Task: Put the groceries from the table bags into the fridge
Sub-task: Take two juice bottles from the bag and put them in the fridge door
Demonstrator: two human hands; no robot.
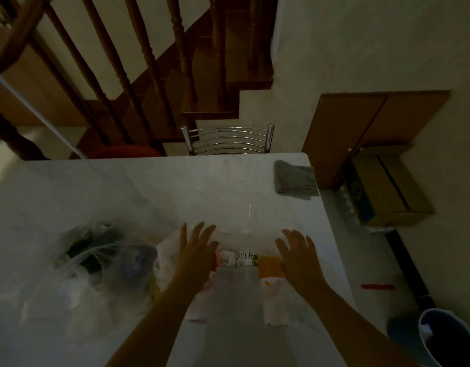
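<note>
Several bottles lie side by side on the white marble table (149, 186) near its front: a clear bottle with a white label (244, 259) in the middle, and an orange-labelled bottle (269, 267) to its right. My left hand (196, 250) is spread, fingers straight, over the left end of the row. My right hand (298, 254) is spread the same way over the right end. Neither hand grips anything. A translucent plastic bag (96, 258) with dark green produce and other groceries sits at the left. The fridge is not in view.
A folded grey cloth (294, 181) lies at the table's far right corner. A metal chair (228, 140) stands behind the table, with a wooden staircase (149, 75) beyond. A cardboard box (387, 192) and a blue bucket (445, 337) are on the floor at right.
</note>
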